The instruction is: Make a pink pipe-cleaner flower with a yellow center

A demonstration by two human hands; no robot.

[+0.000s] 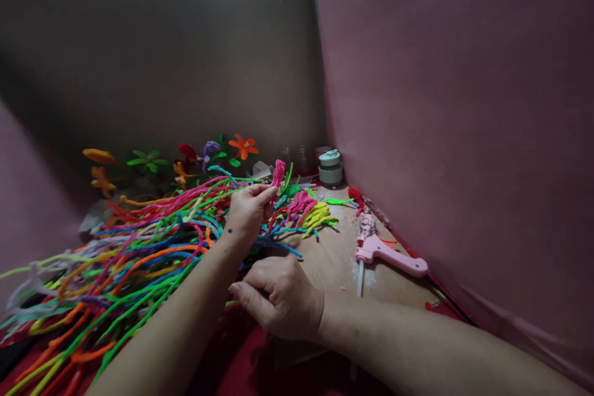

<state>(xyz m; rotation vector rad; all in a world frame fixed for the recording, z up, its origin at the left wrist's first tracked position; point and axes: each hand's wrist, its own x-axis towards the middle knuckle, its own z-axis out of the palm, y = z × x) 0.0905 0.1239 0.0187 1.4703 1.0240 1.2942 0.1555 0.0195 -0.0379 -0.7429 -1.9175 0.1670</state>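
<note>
Pinched between the thumb and fingers of my left hand (pixel 248 210) is a folded pink pipe-cleaner petal (pixel 278 172), its looped end pointing up. Nearer to me, my right hand (pixel 283 297) is curled closed with the thumb stretched left; whatever its fingers hold, if anything, is hidden beneath them. Just beyond and right of my left hand lie a bundle of pink pipe cleaners (pixel 301 205) and a bundle of yellow pipe cleaners (pixel 316 216). A large heap of multicoloured pipe cleaners (pixel 139 266) spreads along the left, beside and under my left arm.
A pink glue gun (pixel 392 258) with a clear glue stick lies on the wooden board (pixel 331 260) at right. A grey-green lidded jar (pixel 330 168) stands at the back corner. Finished pipe-cleaner flowers, including an orange flower (pixel 244 146), line the back wall. A pink wall (pixel 455 124) bounds the right.
</note>
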